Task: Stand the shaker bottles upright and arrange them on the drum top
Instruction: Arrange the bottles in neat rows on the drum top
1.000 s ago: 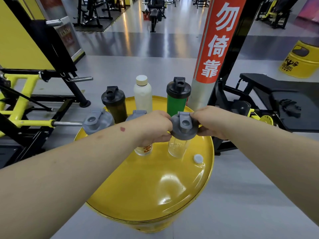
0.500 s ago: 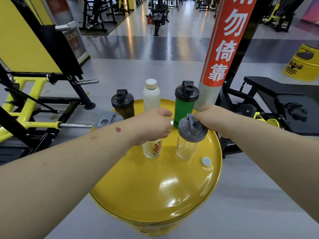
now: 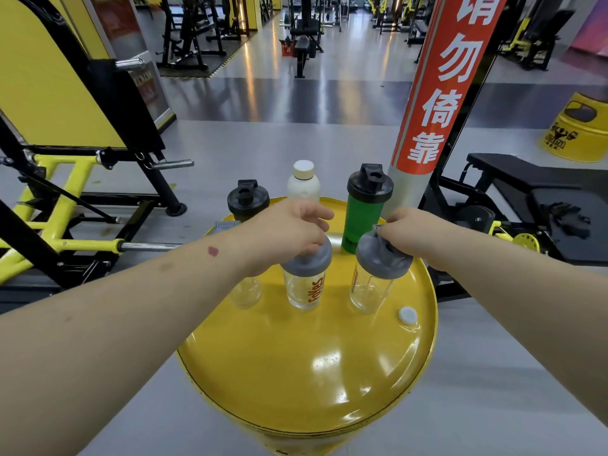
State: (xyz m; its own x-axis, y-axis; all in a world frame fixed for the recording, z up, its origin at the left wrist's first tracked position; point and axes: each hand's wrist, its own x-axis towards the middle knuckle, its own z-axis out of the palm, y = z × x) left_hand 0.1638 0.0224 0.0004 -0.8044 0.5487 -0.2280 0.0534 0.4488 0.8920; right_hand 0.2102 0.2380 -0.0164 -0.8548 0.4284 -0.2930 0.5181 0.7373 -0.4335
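Note:
Several bottles stand upright on the yellow drum top (image 3: 306, 366). My left hand (image 3: 289, 232) grips the grey lid of a clear shaker with orange lettering (image 3: 306, 287). My right hand (image 3: 411, 232) holds the grey lid of a second clear shaker (image 3: 371, 287) just to its right. A third clear shaker (image 3: 245, 291) stands mostly hidden under my left forearm. Behind them, in a row, are a dark shaker with a black lid (image 3: 246, 200), a white bottle (image 3: 303, 182) and a green shaker with a black lid (image 3: 365, 209).
A small white bung cap (image 3: 408, 315) sits near the drum's right rim. A red and grey padded post (image 3: 434, 103) rises right behind the drum. Yellow and black gym frames (image 3: 65, 199) stand at left, a black bench (image 3: 533, 189) at right, another yellow drum (image 3: 575, 130) far right.
The view has shifted, so the drum sits further right. My left hand has lifted off enough to show the lettered shaker's grey lid. Both hands stay on their lids.

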